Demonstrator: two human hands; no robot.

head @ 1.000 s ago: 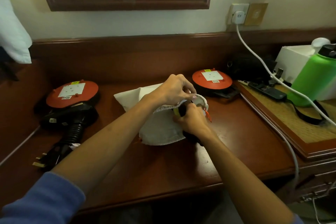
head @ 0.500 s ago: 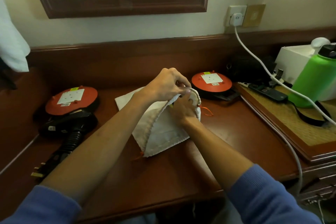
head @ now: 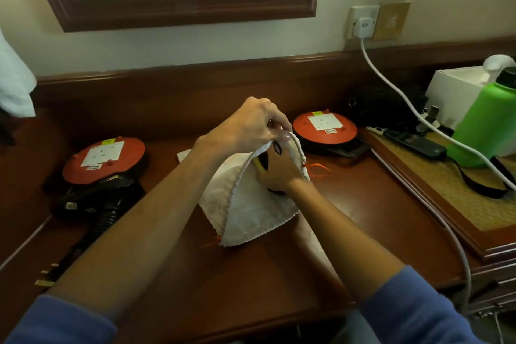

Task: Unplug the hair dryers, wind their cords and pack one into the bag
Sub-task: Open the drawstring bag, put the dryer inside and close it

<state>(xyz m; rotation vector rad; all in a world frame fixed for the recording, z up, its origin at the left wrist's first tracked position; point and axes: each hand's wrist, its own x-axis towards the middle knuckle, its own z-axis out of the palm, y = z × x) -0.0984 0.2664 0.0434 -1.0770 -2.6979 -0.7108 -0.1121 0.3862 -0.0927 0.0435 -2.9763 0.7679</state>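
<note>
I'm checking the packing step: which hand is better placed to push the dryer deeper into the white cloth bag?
The right hand: it is already inside the white cloth bag on the black dryer, while the left hand pinches the rim open.

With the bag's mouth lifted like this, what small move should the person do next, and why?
Probably push the black hair dryer deeper with the right hand. The left hand holds the rim of the white drawstring bag up and open, and part of the dryer shows dark at the mouth, so it seems not fully in.
</note>
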